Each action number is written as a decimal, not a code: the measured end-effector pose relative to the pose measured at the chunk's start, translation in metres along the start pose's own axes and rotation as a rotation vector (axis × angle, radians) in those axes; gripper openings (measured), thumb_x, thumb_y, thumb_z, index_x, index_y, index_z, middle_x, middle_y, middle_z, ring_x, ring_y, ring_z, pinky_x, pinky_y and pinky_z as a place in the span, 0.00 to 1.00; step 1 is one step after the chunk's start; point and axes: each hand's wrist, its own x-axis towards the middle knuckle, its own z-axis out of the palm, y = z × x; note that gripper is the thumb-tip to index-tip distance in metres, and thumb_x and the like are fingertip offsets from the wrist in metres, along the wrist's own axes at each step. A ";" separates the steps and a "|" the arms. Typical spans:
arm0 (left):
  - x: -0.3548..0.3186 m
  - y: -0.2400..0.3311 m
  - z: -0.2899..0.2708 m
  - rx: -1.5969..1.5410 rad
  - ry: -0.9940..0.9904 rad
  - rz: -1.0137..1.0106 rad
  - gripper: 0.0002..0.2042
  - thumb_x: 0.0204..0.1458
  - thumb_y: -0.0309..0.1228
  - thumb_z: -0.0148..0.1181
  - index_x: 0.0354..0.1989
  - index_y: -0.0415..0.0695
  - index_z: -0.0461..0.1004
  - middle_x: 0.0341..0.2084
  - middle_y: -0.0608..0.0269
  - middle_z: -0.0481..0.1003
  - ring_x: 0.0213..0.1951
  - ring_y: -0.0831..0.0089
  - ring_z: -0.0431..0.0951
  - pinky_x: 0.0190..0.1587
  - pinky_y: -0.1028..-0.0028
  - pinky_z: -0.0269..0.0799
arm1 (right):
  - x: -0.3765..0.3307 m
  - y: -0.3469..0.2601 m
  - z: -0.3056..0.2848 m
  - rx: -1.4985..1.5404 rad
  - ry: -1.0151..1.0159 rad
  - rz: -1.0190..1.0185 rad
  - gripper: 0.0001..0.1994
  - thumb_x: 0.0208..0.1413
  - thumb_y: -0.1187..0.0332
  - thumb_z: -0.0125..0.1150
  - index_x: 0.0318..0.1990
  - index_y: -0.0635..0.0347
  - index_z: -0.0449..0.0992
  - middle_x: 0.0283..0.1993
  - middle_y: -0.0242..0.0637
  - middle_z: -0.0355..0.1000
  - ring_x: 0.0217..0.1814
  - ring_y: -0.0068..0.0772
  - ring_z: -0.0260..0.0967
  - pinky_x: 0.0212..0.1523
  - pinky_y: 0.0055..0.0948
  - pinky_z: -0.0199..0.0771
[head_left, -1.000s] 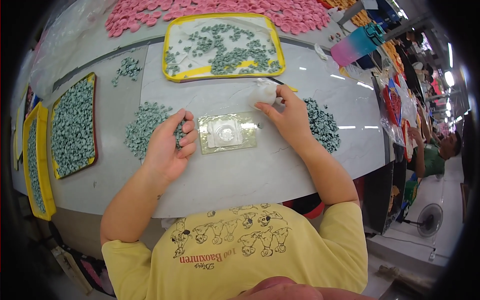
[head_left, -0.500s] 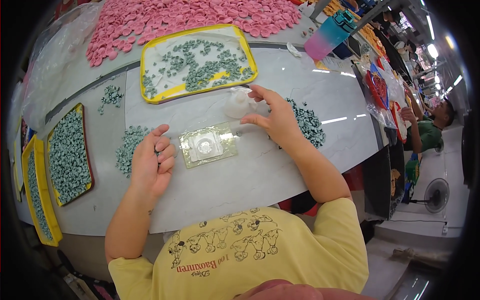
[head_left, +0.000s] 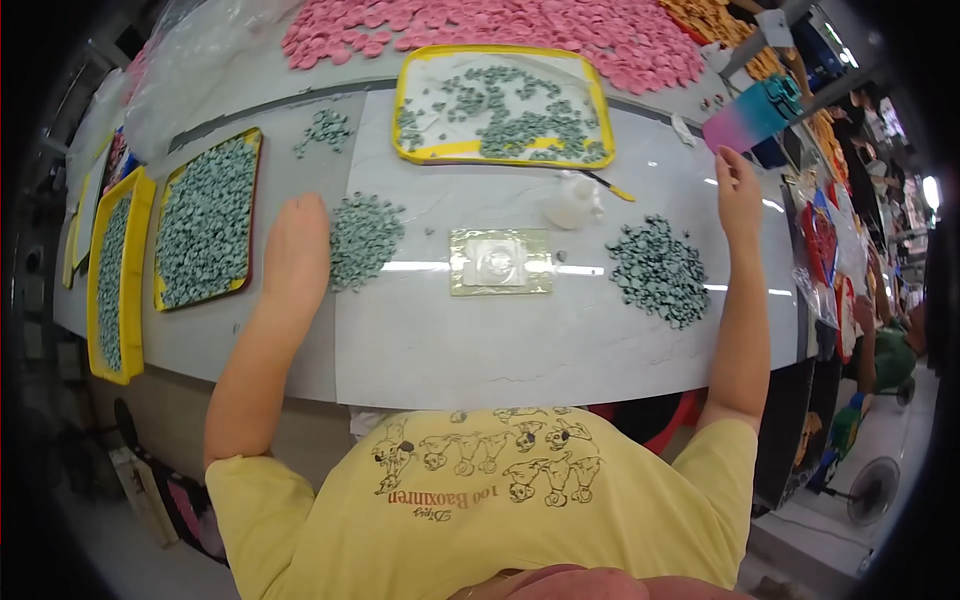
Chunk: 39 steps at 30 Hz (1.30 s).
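Note:
My left hand (head_left: 298,240) is over the grey tabletop, between a yellow tray (head_left: 256,150) full of small green pieces and a loose green pile (head_left: 365,238). Its back faces up and its fingers are bent out of sight. My right hand (head_left: 738,192) is out at the right, fingers partly apart just below a pink-and-teal bottle (head_left: 735,124); nothing shows in it. Between my arms lies a flat greenish pad (head_left: 541,280) carrying a clear round-centred piece (head_left: 497,261). A white squat bottle (head_left: 573,203) stands behind it, beside a thin dark stick with a yellow end (head_left: 622,192).
A yellow-rimmed tray (head_left: 402,100) of scattered green pieces lies at the back, before a heap of pink discs (head_left: 490,25). Another green pile (head_left: 660,272) sits at the right. A narrow yellow bin (head_left: 138,300) is far left. A person in green (head_left: 893,360) is beyond the right edge.
My right hand has moved right, from beside the white bottle to near the pink-and-teal bottle. My left hand has shifted off the near green pile toward the left tray. The view has turned too.

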 end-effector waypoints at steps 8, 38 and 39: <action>-0.031 0.046 -0.002 0.027 0.188 0.101 0.08 0.58 0.31 0.48 0.37 0.40 0.70 0.31 0.52 0.70 0.34 0.54 0.72 0.36 0.58 0.66 | 0.017 0.081 0.007 -0.245 0.126 -0.348 0.24 0.55 0.61 0.58 0.57 0.62 0.66 0.54 0.49 0.68 0.52 0.48 0.66 0.55 0.38 0.64; -0.126 0.101 0.065 -0.979 -0.239 0.437 0.25 0.32 0.27 0.70 0.43 0.37 0.70 0.37 0.57 0.73 0.35 0.60 0.71 0.40 0.68 0.68 | -0.245 -0.128 0.077 0.730 -0.786 -0.155 0.20 0.40 0.77 0.71 0.43 0.64 0.73 0.37 0.37 0.70 0.33 0.24 0.71 0.33 0.22 0.75; -0.127 0.099 0.071 -0.972 -0.202 0.477 0.25 0.31 0.26 0.70 0.43 0.38 0.70 0.37 0.57 0.73 0.35 0.61 0.71 0.39 0.68 0.69 | -0.247 -0.126 0.081 0.731 -0.791 -0.150 0.20 0.40 0.77 0.71 0.43 0.64 0.73 0.37 0.37 0.70 0.33 0.24 0.71 0.33 0.22 0.75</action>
